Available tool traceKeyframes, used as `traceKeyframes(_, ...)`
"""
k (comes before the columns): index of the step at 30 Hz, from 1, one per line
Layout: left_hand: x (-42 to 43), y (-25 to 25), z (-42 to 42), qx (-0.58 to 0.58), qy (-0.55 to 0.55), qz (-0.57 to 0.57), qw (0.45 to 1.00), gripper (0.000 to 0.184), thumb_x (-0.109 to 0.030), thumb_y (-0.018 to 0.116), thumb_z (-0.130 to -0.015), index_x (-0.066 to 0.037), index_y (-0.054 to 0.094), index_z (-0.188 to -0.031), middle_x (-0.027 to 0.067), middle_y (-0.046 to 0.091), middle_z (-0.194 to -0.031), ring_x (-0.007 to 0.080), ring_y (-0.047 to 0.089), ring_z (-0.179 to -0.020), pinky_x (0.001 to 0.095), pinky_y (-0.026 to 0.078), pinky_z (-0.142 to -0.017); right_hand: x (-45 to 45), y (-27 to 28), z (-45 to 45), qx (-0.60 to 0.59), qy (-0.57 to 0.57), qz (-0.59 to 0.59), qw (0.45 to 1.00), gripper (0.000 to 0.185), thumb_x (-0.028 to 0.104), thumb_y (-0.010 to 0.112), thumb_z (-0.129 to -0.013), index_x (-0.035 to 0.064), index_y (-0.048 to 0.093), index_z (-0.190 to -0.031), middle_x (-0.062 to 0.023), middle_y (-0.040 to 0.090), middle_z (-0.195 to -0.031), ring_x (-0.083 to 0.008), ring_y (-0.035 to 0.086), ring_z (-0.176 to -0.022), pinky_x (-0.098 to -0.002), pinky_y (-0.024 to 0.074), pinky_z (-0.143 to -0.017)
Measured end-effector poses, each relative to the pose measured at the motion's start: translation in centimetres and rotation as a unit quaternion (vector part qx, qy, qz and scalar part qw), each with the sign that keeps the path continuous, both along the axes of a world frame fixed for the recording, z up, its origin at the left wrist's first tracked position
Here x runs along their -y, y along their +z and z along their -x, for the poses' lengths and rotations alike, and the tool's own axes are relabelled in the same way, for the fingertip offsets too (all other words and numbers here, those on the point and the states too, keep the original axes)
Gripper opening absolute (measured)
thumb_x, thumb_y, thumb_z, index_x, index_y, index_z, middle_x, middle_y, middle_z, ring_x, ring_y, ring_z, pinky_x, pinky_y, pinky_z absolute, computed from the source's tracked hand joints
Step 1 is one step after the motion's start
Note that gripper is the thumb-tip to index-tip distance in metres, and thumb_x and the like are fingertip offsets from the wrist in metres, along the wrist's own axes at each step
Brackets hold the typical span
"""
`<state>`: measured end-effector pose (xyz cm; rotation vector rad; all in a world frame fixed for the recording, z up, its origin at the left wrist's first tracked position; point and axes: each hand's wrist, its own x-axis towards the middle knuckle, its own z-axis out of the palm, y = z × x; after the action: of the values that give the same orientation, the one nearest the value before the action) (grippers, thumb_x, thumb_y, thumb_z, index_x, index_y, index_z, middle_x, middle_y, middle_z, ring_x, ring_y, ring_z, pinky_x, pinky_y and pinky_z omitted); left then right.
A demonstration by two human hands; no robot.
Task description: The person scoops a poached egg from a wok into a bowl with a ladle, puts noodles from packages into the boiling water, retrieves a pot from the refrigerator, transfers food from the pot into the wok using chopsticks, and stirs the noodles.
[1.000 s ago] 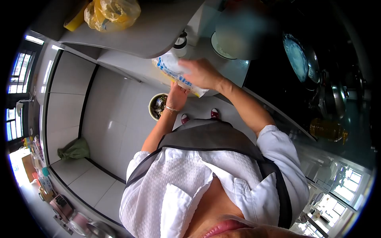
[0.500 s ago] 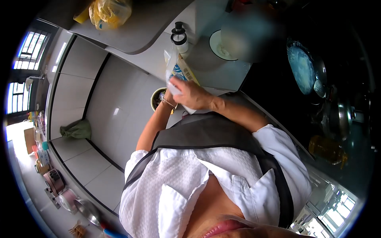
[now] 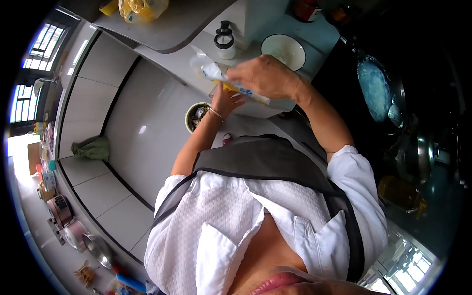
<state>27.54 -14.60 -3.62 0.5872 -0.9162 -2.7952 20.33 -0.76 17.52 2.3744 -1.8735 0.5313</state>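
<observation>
Steadying a printed plastic bag between our two hands at the counter's edge.
We see the white bag (image 3: 213,72), marked in blue and yellow, slanting between our left hand (image 3: 224,101) and right hand (image 3: 270,76). Our left fingers are spread at its lower edge; our right fingers bend over its upper side, too blurred for us to tell whether they pinch it. We judge it light, limp and slightly slippery, best taken by both ends with a palm beneath. Beyond it, the smooth counter (image 3: 319,37) bears a rimmed bowl (image 3: 301,49) and a black-topped jar (image 3: 225,46). A coated pan (image 3: 374,88) sits on the dark stove to our right; a round bin (image 3: 187,120) stands on the shiny tiled floor (image 3: 132,113).
</observation>
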Motion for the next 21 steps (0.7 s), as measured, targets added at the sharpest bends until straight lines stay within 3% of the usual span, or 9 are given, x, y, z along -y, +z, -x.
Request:
traceKeyframes(2, 0.6, 0.2, -0.3, 0.089, -0.013, 0.074, 0.993, 0.047, -0.047, 0.045, -0.087, -0.003, 0.063, -0.086, 0.0101, 0.062, -0.088, 0.0213, 0.06, -0.085, 0.0349, 0.049, -0.07, 0.1, -1.3, 0.6, -0.03, -0.074, -0.057, 0.995, 0.023, 0.007, 0.054, -0.076, 0.0098, 0.056, -0.098, -0.0129, 0.06, -0.086, -0.0325, 0.058, -0.079, -0.0381, 0.0478, -0.069)
traceKeyframes(4, 0.1, 2.5, -2.8, 0.129, -0.058, 0.38, 0.914, 0.044, -0.042, 0.051, -0.085, -0.003, 0.059, -0.068, 0.0077, 0.06, -0.068, 0.0172, 0.06, -0.061, 0.027, 0.048, -0.053, -0.9, -3.8, 0.8, -0.014, -0.065, -0.057, 0.996, 0.024, 0.007, 0.053, -0.076, 0.0103, 0.056, -0.1, -0.0129, 0.06, -0.086, -0.0323, 0.058, -0.08, -0.0384, 0.0479, -0.069)
traceKeyframes(7, 0.4, 6.0, -5.7, 0.121, 0.144, 0.359, 0.914, 0.039, -0.037, 0.057, -0.083, -0.003, 0.054, -0.064, 0.0056, 0.055, -0.057, 0.0134, 0.054, -0.046, 0.0223, 0.042, -0.042, -2.2, -5.0, -0.1, 0.019, -0.065, -0.056, 0.996, 0.029, 0.005, 0.049, -0.076, 0.0104, 0.055, -0.105, -0.0124, 0.058, -0.089, -0.0326, 0.059, -0.079, -0.0388, 0.0484, -0.071)
traceKeyframes(12, -0.3, 11.3, -4.8, 0.16, 0.213, 0.638, 0.723, 0.042, -0.038, 0.061, -0.079, 0.002, 0.054, -0.068, 0.0107, 0.055, -0.055, 0.0196, 0.057, -0.052, 0.0329, 0.045, -0.05, -2.5, -7.9, -2.3, -0.022, -0.061, -0.008, 0.998, 0.037, 0.006, 0.047, -0.077, 0.0074, 0.051, -0.113, -0.0118, 0.052, -0.098, -0.0299, 0.054, -0.092, -0.0391, 0.0442, -0.083)
traceKeyframes(15, 1.8, 7.9, -4.0, 0.17, 0.129, 0.762, 0.612, 0.043, -0.038, 0.064, -0.076, 0.005, 0.056, -0.079, 0.015, 0.057, -0.061, 0.0226, 0.059, -0.058, 0.0363, 0.046, -0.057, -3.5, -8.3, -2.5, 0.002, -0.04, -0.067, 0.997, 0.038, 0.015, 0.048, -0.081, 0.006, 0.049, -0.118, -0.0142, 0.052, -0.104, -0.0301, 0.053, -0.097, -0.0389, 0.0412, -0.087)
traceKeyframes(16, 1.2, 9.0, -4.4, 0.174, 0.102, 0.663, 0.721, 0.032, -0.026, 0.062, -0.08, 0.004, 0.058, -0.089, 0.0127, 0.062, -0.071, 0.02, 0.062, -0.065, 0.0334, 0.048, -0.06, -3.9, -8.5, -2.3, 0.051, -0.024, -0.076, 0.996, 0.04, 0.02, 0.048, -0.083, 0.0057, 0.047, -0.12, -0.0151, 0.052, -0.108, -0.0312, 0.052, -0.1, -0.0385, 0.0405, -0.088)
traceKeyframes(17, 1.5, 8.4, -4.2, 0.173, 0.099, 0.665, 0.72, 0.032, -0.026, 0.062, -0.08, 0.004, 0.058, -0.089, 0.0127, 0.062, -0.071, 0.02, 0.062, -0.065, 0.0334, 0.048, -0.06, -4.4, -8.8, -2.0, 0.099, -0.009, -0.085, 0.991, 0.042, 0.026, 0.049, -0.086, 0.0053, 0.045, -0.122, -0.0161, 0.051, -0.113, -0.0323, 0.051, -0.102, -0.0382, 0.0399, -0.089)
traceKeyframes(19, 2.7, 6.2, -3.9, -0.036, 0.146, 0.349, 0.925, 0.02, -0.015, 0.058, -0.083, 0.002, 0.058, -0.094, 0.0078, 0.064, -0.08, 0.0173, 0.062, -0.071, 0.0304, 0.05, -0.063, -4.5, -9.4, -0.2, 0.351, 0.001, -0.132, 0.927, 0.047, 0.038, 0.045, -0.09, 0.0036, 0.047, -0.121, -0.0183, 0.053, -0.115, -0.0321, 0.05, -0.107, -0.0367, 0.0385, -0.091)
traceKeyframes(21, 2.2, 6.7, -3.9, -0.062, 0.136, 0.272, 0.951, 0.015, -0.008, 0.055, -0.085, -0.001, 0.058, -0.098, 0.0048, 0.063, -0.091, 0.0152, 0.061, -0.078, 0.0283, 0.051, -0.068, -4.6, -11.3, 1.7, 0.512, -0.076, -0.13, 0.846, 0.043, 0.038, 0.044, -0.09, 0.0043, 0.052, -0.117, -0.0179, 0.058, -0.106, -0.0318, 0.053, -0.102, -0.0359, 0.0397, -0.09)
